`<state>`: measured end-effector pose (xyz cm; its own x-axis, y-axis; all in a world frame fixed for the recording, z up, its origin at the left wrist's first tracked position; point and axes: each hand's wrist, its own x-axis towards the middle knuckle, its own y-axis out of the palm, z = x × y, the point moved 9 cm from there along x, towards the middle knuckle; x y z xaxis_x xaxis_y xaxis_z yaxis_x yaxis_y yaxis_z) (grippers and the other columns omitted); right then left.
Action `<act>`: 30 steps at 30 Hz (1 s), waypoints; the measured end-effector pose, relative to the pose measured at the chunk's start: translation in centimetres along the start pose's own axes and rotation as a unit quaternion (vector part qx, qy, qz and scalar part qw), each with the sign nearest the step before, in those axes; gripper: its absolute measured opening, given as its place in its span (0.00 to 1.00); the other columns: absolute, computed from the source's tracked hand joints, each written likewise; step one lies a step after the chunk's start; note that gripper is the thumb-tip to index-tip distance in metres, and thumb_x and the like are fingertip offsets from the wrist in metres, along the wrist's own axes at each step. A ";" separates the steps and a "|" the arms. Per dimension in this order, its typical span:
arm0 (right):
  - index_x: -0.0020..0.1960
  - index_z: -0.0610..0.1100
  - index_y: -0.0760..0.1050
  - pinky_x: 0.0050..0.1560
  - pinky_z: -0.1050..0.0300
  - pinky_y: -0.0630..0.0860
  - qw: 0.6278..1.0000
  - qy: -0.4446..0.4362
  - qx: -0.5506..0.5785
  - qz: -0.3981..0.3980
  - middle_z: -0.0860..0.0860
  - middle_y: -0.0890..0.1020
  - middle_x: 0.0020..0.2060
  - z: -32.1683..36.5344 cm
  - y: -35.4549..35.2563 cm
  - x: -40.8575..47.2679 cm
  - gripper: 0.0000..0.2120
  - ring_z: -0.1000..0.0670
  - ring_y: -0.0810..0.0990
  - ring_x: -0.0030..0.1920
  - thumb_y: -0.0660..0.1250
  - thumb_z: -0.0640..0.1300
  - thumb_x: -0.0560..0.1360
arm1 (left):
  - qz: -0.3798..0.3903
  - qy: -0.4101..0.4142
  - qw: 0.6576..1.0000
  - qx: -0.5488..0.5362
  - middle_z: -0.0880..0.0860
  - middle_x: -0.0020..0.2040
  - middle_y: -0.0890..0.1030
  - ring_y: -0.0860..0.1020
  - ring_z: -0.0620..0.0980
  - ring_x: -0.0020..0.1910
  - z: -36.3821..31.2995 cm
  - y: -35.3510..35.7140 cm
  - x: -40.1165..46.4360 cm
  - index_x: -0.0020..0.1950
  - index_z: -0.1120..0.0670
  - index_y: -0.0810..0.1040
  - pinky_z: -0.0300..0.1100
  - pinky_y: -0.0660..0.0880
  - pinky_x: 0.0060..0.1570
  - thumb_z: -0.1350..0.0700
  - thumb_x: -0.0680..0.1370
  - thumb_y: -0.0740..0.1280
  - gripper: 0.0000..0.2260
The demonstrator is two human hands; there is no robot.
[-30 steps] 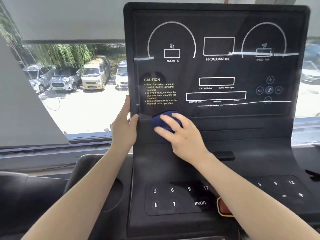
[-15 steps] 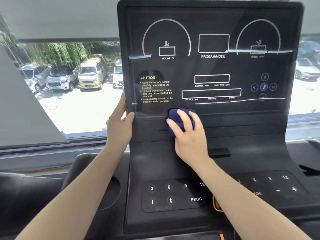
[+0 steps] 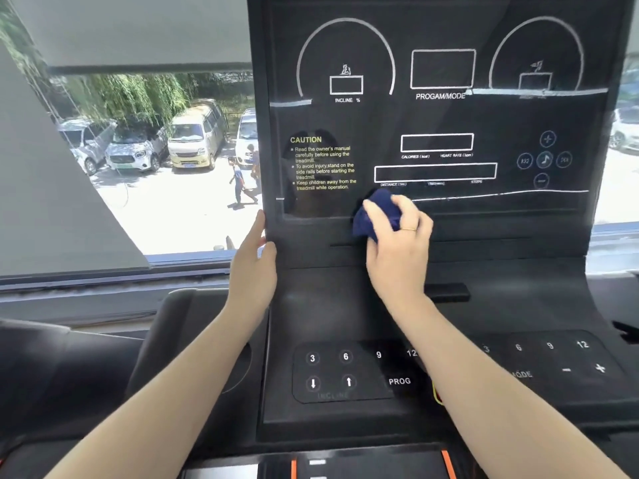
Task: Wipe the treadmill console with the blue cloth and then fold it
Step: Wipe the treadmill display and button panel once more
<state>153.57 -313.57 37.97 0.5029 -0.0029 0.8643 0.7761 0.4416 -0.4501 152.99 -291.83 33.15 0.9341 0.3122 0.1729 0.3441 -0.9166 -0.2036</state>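
Head view puts us over the black plastic treadmill console (image 3: 432,305). Nearest to us lies its lower keypad (image 3: 345,371), with white numbers, arrows and a PROG key; our right forearm hides part of it. To the left of that keypad we see a round recessed cup holder (image 3: 238,368) in the grey side panel; what shows of its hollow looks dark, and we cannot tell whether anything sits inside.

Further up, our left hand (image 3: 252,267) rests on the console's left edge, fingers straight and thumb laid on the front face, so its grip is released rather than clenched.

Just right of it, our right hand (image 3: 397,250) presses a bunched dark blue cloth (image 3: 375,216) against the bottom edge of the glossy display panel (image 3: 439,108), below the yellow CAUTION text. The fingers curl over the cloth, so this grip is grasping it. A thin gold ring (image 3: 409,229) sits on one finger.

Beyond the console we see a window (image 3: 155,160) with parked cars (image 3: 135,150) and people walking (image 3: 242,181) outside.
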 end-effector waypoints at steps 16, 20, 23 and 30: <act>0.54 0.50 0.78 0.40 0.52 0.68 0.956 -0.263 -0.006 0.131 0.46 0.69 0.61 4.4 1.8 -6.2 0.22 0.40 0.69 0.52 0.65 0.34 0.64 | -0.058 0.046 0.992 0.103 0.45 0.75 0.54 0.53 0.43 0.74 -1.3 2.1 -1.6 0.77 0.51 0.49 0.40 0.50 0.72 0.57 0.81 0.55 0.26; 0.53 0.51 0.78 0.40 0.51 0.66 0.959 -0.254 -0.027 0.124 0.47 0.70 0.61 0.1 0.0 -5.2 0.21 0.40 0.70 0.52 0.61 0.35 0.66 | -0.079 0.046 0.979 0.183 0.52 0.77 0.44 0.44 0.47 0.76 -1.0 3.7 -2.1 0.76 0.57 0.43 0.37 0.41 0.71 0.58 0.80 0.58 0.31; 0.53 0.51 0.77 0.40 0.51 0.70 0.963 -0.236 -0.034 0.128 0.48 0.70 0.59 -3.4 -1.4 -4.8 0.19 0.40 0.71 0.51 0.61 0.37 0.65 | -0.102 0.047 0.972 0.207 0.55 0.77 0.41 0.42 0.50 0.75 -1.4 4.6 -2.7 0.76 0.57 0.40 0.37 0.39 0.69 0.57 0.78 0.62 0.36; 0.53 0.47 0.78 0.40 0.48 0.75 0.974 -0.174 -0.019 0.143 0.46 0.69 0.58 -8.8 -3.2 -4.4 0.17 0.40 0.68 0.48 0.60 0.39 0.67 | -0.138 0.002 0.968 0.211 0.56 0.77 0.41 0.41 0.51 0.76 -1.7 5.8 -3.5 0.76 0.57 0.38 0.48 0.42 0.74 0.47 0.73 0.70 0.47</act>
<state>152.22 -322.85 33.59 0.5469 0.4227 0.7227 0.6395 0.3462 -0.6864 151.52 -298.64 33.03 0.8006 0.5290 0.2813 0.5899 -0.6139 -0.5245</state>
